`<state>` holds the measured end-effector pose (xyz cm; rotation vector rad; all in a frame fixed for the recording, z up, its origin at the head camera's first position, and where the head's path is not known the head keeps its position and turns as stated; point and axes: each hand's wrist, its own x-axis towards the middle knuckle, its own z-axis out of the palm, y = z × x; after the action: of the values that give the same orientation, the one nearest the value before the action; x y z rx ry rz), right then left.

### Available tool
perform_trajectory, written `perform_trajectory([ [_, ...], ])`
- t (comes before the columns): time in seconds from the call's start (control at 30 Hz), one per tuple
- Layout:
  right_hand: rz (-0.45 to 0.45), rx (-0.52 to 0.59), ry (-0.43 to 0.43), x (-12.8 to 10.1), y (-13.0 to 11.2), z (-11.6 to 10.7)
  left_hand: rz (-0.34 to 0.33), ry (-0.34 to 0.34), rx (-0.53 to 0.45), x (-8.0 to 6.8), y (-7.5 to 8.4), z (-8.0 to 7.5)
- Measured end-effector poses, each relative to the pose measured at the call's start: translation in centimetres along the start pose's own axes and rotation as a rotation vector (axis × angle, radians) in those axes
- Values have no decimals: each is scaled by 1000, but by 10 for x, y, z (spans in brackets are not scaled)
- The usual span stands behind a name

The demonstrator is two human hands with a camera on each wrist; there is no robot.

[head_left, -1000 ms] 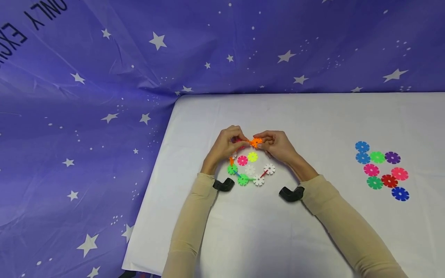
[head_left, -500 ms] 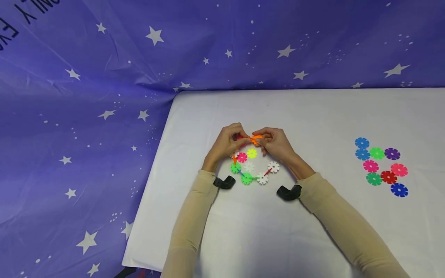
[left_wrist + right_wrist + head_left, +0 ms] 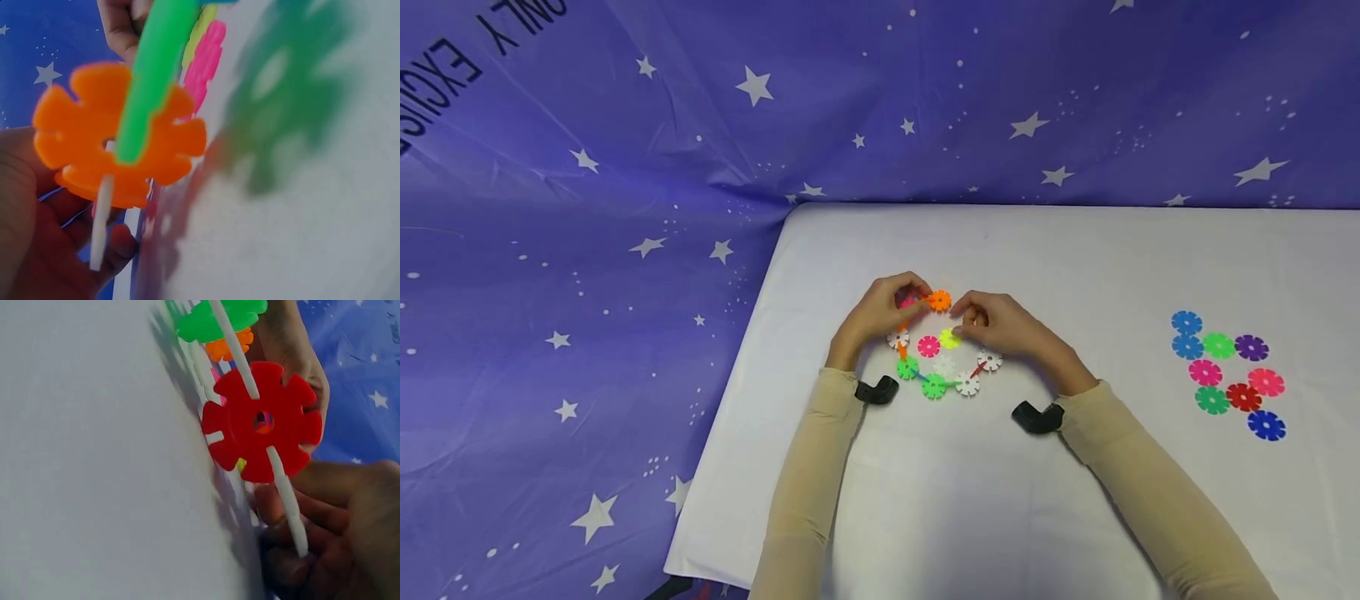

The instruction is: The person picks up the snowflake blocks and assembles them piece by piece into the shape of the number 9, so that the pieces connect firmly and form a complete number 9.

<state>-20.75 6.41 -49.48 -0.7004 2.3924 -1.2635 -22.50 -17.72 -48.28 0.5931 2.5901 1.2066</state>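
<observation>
A white counter (image 3: pixel 1075 267) stands before a starry purple backdrop (image 3: pixel 625 208) with cut-off black lettering, while the left hand (image 3: pixel 880 315) pinches an orange disc (image 3: pixel 939 300) and the right hand (image 3: pixel 1000 327), fingers curled, touches the disc ring (image 3: pixel 942 365).

orange disc (image 3: pixel 939 300) now flat, right hand (image 3: pixel 1000 327) released, lowered

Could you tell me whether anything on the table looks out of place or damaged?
Nothing stands out. The linked ring of discs lies flat between the hands, and the loose discs sit in a tidy cluster at the right; none looks broken.
</observation>
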Motion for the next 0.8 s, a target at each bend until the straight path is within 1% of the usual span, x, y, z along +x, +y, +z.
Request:
perform_trajectory([
  [0.07, -37, -100, -42, -1, -3, 3, 10, -23, -5, 0, -2, 0],
  [0.13, -52, -199, -60, -2, -7, 6, 23, -41, 4, -1, -2, 0],
  [0.2, -44, -279, -57, -3, -12, 9, 29, -53, 19, -1, -3, 0],
  [0.27, -23, -331, -54, -3, -15, 11, 31, -65, 39, -1, -2, -1],
  [0.4, 0, -348, -52, -4, -17, 12, 33, -91, 76, -1, 0, -2],
  [0.53, 13, -317, -44, -3, -16, 10, 41, -106, 144, -2, 3, -1],
  [0.67, 21, -296, -25, -3, -14, 5, 38, -101, 217, -1, 7, 1],
  [0.8, 18, -292, -10, -2, -11, 0, 22, -90, 255, -1, 9, 3],
])
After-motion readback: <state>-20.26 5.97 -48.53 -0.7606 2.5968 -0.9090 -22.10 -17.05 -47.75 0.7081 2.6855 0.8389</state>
